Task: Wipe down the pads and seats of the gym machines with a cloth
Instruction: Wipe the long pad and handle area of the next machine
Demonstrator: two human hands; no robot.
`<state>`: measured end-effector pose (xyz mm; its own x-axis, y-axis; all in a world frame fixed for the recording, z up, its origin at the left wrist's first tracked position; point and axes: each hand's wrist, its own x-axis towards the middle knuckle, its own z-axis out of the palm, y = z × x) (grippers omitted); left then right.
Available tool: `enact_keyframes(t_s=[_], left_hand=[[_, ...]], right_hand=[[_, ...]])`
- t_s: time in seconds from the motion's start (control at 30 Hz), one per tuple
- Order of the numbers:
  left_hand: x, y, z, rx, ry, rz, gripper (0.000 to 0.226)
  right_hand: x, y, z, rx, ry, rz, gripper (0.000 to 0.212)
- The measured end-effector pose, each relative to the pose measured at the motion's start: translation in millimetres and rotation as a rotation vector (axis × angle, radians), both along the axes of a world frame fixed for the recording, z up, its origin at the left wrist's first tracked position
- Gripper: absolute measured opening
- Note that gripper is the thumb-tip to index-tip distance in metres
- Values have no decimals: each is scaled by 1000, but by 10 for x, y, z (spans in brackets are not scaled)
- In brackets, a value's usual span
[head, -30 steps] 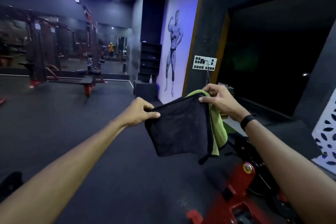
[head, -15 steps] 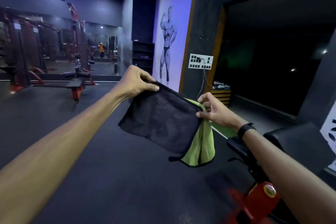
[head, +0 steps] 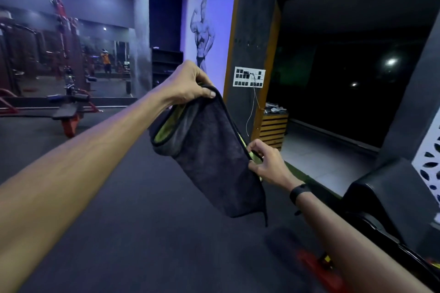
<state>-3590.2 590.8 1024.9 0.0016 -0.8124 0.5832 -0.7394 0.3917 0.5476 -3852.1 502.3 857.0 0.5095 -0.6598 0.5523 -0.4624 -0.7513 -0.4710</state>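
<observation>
Dark cloth (head: pixel 214 157) hung mid-air, left hand (head: pixel 188 83) pinching its top corner, right hand (head: pixel 264 164) pinching the right edge, both fingers curled on fabric; I judged folding it flat first best before reaching the black pad (head: pixel 390 197) at right.

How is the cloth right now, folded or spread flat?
Folded. The cloth hangs doubled between the left hand and right hand, green inner face showing inside the loop.
</observation>
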Motion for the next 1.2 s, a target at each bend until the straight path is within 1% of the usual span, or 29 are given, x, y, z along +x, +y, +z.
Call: enact_keyframes(t_s=[0.07, 0.17, 0.33, 0.43, 0.47, 0.57, 0.6, 0.67, 0.73, 0.8, 0.87, 0.97, 1.1, 1.2], left_hand=[[32, -213, -19, 9, -9, -6, 14], [6, -485, -40, 2, -26, -4, 14], [16, -1001, -27, 6, -52, 21, 14], [28, -1326, -6, 3, -69, 35, 13], [-4, -1495, 9, -3, -65, 40, 14], [-47, -1811, 77, -30, -69, 94, 14], [-46, -1916, 110, -39, -67, 116, 15], [5, -2110, 157, -49, -57, 146, 17], [112, -2275, 145, -54, -51, 180, 20], [274, -2410, 79, -52, -56, 241, 22], [491, -2531, -40, -24, -55, 308, 23], [826, -2663, -311, 62, -25, 380, 22], [1251, -2814, -749, 168, 42, 450, 19], [1602, -2992, -1073, 253, 111, 450, 18]], right_hand=[[115, -139, -111, 8, -24, -5, 22], [299, -319, -302, 61, -71, 21, 16], [542, -721, -591, 169, -239, 75, 18], [648, -981, -674, 157, -271, 101, 16], [651, -1140, -723, 142, -268, 98, 18], [696, -1420, -870, 59, -204, 86, 33], [706, -1534, -916, 45, -183, 101, 32], [702, -1770, -975, 44, -125, 112, 23], [643, -2055, -1012, 78, -60, 84, 32], [546, -2318, -1032, 109, -24, 55, 28], [446, -2555, -1057, 129, 7, 30, 23], [340, -2889, -1001, 139, 71, 1, 31], [236, -3320, -817, 167, 121, -16, 20], [271, -3568, -561, 175, 181, 2, 13]])
